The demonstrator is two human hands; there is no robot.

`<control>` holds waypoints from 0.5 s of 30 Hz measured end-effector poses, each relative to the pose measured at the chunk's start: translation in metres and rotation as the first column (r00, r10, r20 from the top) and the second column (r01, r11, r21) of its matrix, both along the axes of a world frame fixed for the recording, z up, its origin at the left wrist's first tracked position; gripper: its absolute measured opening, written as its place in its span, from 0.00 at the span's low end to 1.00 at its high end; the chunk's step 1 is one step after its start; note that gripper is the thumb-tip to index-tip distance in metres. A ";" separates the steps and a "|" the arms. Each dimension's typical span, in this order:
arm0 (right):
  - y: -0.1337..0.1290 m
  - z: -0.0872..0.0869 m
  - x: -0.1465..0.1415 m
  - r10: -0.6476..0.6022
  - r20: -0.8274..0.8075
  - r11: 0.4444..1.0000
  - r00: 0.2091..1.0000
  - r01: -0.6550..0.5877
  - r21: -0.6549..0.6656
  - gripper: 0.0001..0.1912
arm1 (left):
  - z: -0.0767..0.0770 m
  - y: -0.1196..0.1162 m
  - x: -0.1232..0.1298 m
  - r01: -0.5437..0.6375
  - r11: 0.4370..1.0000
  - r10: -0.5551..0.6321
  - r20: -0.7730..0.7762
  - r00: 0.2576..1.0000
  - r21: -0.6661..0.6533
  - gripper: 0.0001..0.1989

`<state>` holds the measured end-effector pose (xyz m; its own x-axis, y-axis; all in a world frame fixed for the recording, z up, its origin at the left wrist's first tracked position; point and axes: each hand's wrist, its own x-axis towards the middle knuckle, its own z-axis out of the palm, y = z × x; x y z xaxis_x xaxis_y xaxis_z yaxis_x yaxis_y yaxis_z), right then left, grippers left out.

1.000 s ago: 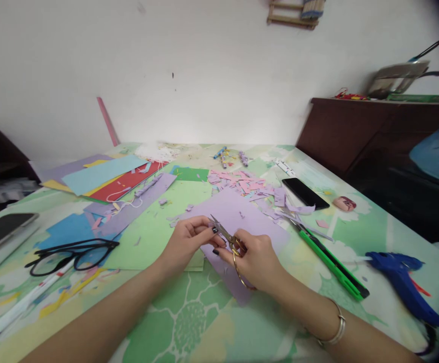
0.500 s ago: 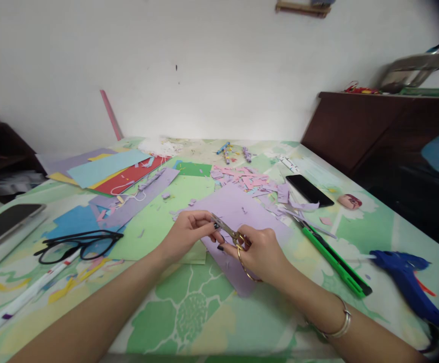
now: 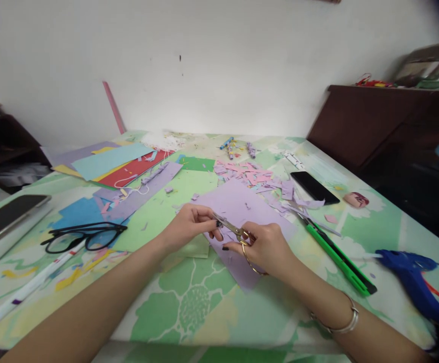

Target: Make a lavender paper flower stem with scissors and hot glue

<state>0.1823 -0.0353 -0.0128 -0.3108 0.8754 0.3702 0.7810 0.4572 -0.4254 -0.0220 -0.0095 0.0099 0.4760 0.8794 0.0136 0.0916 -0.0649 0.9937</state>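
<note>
My right hand [image 3: 268,249] is closed round the gold handles of small scissors [image 3: 234,229], whose blades point up and left. At the blade tips, my left hand [image 3: 191,227] has thumb and fingers pinched together; whatever they hold is too small to name. Both hands are over a large purple sheet [image 3: 250,201] with small purple snippets on it. Light green paper [image 3: 189,186] lies to the left, partly behind my left hand. Pink and purple scraps [image 3: 242,173] are heaped beyond the purple sheet.
Black glasses [image 3: 85,237], a white stick and a phone [image 3: 11,217] lie left. Coloured sheets [image 3: 109,159] are stacked at the back left. On the right are a black phone [image 3: 314,187], a green cutter [image 3: 340,259] and a blue glue gun [image 3: 408,277].
The view has tilted and shifted slightly, so the table items appear a little higher and further right. Both hands keep nearly the same pose at the scissors.
</note>
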 end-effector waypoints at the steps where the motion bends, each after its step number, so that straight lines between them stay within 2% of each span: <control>1: 0.000 0.001 0.000 0.005 0.010 1.000 1.000 -0.005 -0.005 0.21 | 0.000 0.000 0.000 0.005 1.000 -0.005 -0.004 1.000 -0.006 0.06; 7: 0.001 0.005 0.002 0.022 0.076 0.999 0.997 -0.019 -0.037 0.21 | 0.002 0.001 -0.001 0.020 0.999 -0.021 -0.031 0.999 -0.041 0.05; 15: 0.002 0.005 0.003 0.018 0.112 1.000 0.994 -0.018 -0.005 0.21 | 0.002 0.003 -0.003 0.051 0.998 -0.054 -0.060 0.997 -0.045 0.05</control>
